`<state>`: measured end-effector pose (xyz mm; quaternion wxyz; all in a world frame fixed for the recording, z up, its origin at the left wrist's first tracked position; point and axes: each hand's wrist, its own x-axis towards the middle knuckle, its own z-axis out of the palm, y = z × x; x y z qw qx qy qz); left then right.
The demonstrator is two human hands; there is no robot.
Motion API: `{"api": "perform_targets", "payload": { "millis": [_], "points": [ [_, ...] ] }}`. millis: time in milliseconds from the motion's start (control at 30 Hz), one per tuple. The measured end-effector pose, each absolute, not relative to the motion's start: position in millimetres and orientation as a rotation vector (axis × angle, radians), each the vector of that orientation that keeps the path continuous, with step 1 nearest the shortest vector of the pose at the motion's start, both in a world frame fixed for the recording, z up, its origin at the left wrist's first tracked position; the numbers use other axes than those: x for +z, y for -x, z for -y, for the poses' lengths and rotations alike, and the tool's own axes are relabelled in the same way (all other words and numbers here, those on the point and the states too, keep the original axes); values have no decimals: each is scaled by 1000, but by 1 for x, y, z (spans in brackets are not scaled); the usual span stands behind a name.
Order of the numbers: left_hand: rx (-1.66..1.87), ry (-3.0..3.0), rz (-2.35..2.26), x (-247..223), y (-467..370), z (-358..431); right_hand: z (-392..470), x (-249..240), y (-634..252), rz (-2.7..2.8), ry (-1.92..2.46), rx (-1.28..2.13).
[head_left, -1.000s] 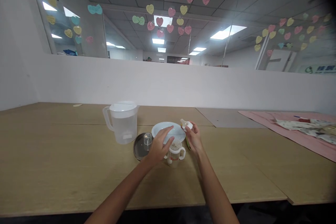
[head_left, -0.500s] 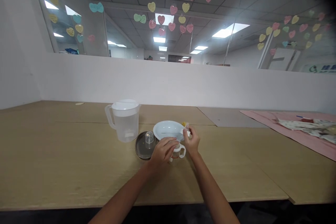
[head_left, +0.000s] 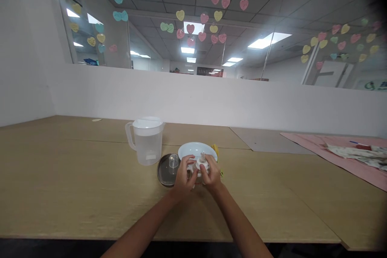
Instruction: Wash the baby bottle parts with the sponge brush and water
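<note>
A small bottle (head_left: 198, 178) with white handles stands in front of the white bowl (head_left: 197, 149), mostly hidden by my fingers. My left hand (head_left: 184, 175) is closed round its left side and handle. A white ring cap with a clear nipple (head_left: 202, 163) sits at the bottle's mouth, and my right hand (head_left: 212, 171) grips it from the right. Whether the cap is seated is too small to tell. Left of my left hand, a clear dome cover (head_left: 173, 160) rests on the dark metal tray (head_left: 165, 173).
Behind the tray stands a clear plastic jug (head_left: 148, 143) with its handle to the left. Something yellow (head_left: 215, 150) lies at the bowl's right edge. A pink cloth (head_left: 305, 143) bearing several items is at far right. A white wall (head_left: 181, 98) rises behind the table.
My right hand has brought the white cap and nipple left and down onto the bottle. My left hand has moved from over the bottle's top to its side. The view has shifted slightly.
</note>
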<state>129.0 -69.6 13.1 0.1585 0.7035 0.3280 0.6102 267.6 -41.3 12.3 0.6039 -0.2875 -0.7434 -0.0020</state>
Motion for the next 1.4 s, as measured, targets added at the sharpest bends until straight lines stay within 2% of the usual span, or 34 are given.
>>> {"api": "perform_targets", "payload": {
  "millis": [400,800,1400],
  "points": [
    [1715,-2170,-892,19,-125,74,42,11,-265,1847,730,-80],
    [1651,-2006,-1005,18,-124,71,37,6,-265,1879,694,-393],
    [1607,-2135,-1010,18,-124,68,34,-2,-259,1848,749,-347]
  ]
}}
